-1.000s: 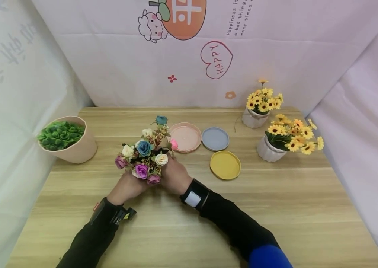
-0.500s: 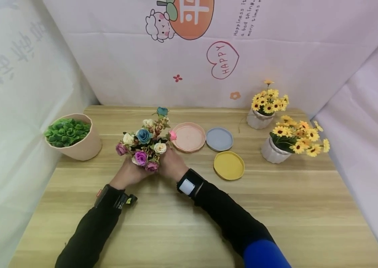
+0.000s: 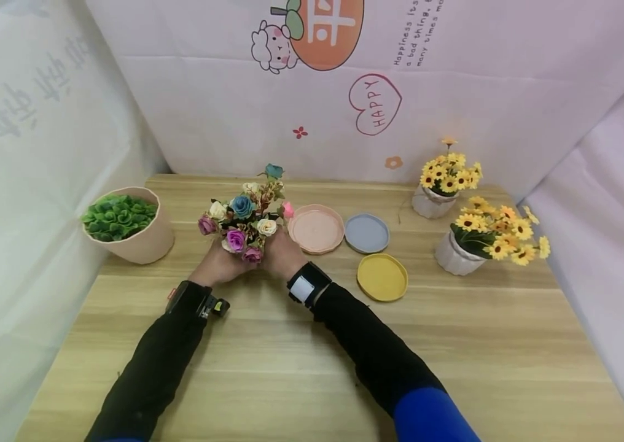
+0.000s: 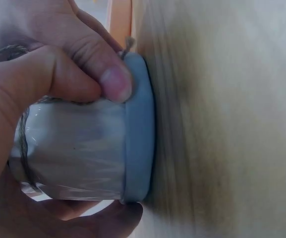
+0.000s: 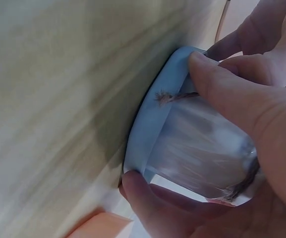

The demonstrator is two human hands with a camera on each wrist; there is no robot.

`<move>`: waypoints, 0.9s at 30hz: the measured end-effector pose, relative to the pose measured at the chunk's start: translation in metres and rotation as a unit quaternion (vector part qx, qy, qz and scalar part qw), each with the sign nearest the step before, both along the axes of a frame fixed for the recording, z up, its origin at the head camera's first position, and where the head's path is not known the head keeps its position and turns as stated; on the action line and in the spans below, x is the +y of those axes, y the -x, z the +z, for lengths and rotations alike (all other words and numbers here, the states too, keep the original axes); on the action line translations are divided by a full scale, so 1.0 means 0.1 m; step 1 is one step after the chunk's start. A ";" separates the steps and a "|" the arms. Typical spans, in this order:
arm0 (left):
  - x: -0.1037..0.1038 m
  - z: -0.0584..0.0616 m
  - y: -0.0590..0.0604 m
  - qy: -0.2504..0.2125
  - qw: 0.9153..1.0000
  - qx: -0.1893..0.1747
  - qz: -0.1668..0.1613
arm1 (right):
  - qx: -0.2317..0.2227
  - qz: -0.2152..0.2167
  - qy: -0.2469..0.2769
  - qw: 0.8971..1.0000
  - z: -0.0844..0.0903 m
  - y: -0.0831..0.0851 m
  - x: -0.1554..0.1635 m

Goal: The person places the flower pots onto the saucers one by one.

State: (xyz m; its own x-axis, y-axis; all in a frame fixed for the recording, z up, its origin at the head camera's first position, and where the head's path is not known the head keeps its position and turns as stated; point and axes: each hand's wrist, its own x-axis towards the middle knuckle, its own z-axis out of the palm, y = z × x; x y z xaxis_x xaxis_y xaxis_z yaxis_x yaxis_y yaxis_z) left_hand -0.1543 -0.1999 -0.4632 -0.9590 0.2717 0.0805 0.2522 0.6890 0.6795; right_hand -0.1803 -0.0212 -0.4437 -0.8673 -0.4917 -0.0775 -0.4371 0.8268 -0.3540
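Roses in blue, white, purple and pink (image 3: 242, 224) stand upright in a pale pot (image 4: 78, 148) tied with twine. The pot sits in a light blue saucer (image 4: 140, 139), whose base seems to touch the table. My left hand (image 3: 220, 264) grips the pot and saucer from the left side, thumb at the saucer's rim. From the right, my right hand (image 3: 285, 255) holds the same pot, its fingertips (image 5: 135, 181) on the blue saucer (image 5: 150, 124). Flowers hide the pot in the head view.
A pink saucer (image 3: 316, 229), a grey-blue saucer (image 3: 367, 233) and a yellow saucer (image 3: 382, 277) lie right of the hands. Far left stands a pink pot (image 3: 146, 236) of green leaves. Two white pots (image 3: 458, 255) of yellow flowers stand at the right. White cloth (image 3: 207, 110) hangs behind.
Both hands have carried the potted roses away from me, toward the back of the table and beside the pink saucer. The head view has shifted slightly. The grip looks unchanged.
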 end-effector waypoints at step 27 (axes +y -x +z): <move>-0.14 -0.04 0.90 -0.031 0.998 -0.057 0.007 | -0.074 -0.077 -0.006 0.994 0.03 0.74 -0.22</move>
State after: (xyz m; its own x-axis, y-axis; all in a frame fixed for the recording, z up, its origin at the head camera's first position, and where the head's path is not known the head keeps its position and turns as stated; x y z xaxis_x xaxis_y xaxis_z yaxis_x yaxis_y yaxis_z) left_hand -0.2439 -0.2136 -0.4671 -0.9665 0.2562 -0.0137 0.1610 0.6474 0.7450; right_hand -0.2538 -0.0427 -0.4409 -0.9105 -0.3530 -0.2152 -0.2497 0.8845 -0.3940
